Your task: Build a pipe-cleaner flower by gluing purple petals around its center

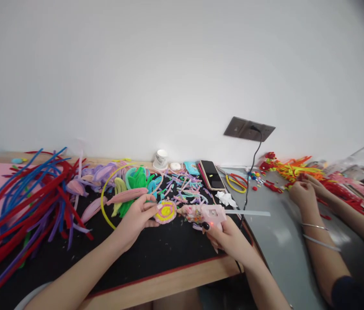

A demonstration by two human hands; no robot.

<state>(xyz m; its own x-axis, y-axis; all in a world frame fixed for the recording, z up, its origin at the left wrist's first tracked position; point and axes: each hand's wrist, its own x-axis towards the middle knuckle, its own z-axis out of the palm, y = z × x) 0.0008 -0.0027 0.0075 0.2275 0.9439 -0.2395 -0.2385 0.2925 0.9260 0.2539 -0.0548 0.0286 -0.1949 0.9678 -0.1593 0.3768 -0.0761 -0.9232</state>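
My left hand (141,213) pinches the edge of a round coil of pipe cleaner (166,212), pink outside with yellow rings inside. In my right hand (225,237) is a pale pink glue gun (212,214), its body dotted with coloured bits and a small red light glowing by the grip. A clear glue stick (249,212) sticks out of its back end. The gun's nozzle points left, at the right rim of the coil; whether they touch I cannot tell. Behind my left hand lie pink, yellow and green pipe-cleaner petals (135,183).
Red, blue and purple pipe cleaners (40,198) heap up on the left. Cut pieces (185,189) lie behind the coil, with a small cup (161,158), a phone (212,174) and pliers (236,183). A black cord (249,172) hangs from the wall socket. Another person's hands (303,196) work at right.
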